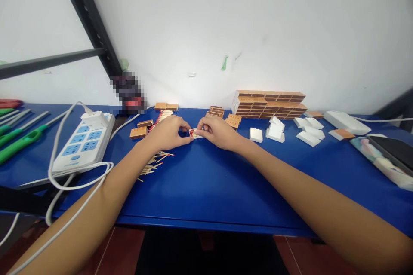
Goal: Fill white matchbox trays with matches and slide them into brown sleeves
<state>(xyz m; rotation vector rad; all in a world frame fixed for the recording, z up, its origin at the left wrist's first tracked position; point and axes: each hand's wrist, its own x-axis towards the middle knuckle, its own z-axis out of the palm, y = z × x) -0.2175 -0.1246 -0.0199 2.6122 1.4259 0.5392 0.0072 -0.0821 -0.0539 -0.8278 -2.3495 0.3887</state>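
Between my two hands is a small white matchbox tray [194,132] with red-tipped matches in it. My left hand [168,134] holds the tray's left end between thumb and fingers. At the other end, the closed fingers of my right hand [217,131] pinch the tray; its contents there are partly hidden. Loose matches [151,167] lie in a heap under and beside my left wrist, with more matches [164,115] behind that hand. Closed matchboxes [138,132] rest to the left, and others [233,120] lie just behind my right hand.
A stack of matchboxes [269,105] stands against the wall. Several white trays [310,131] are scattered right of centre. A power strip [85,142] with white cables and green-handled tools [24,141] occupy the left. A phone [392,150] lies on the blue table [209,193] at far right.
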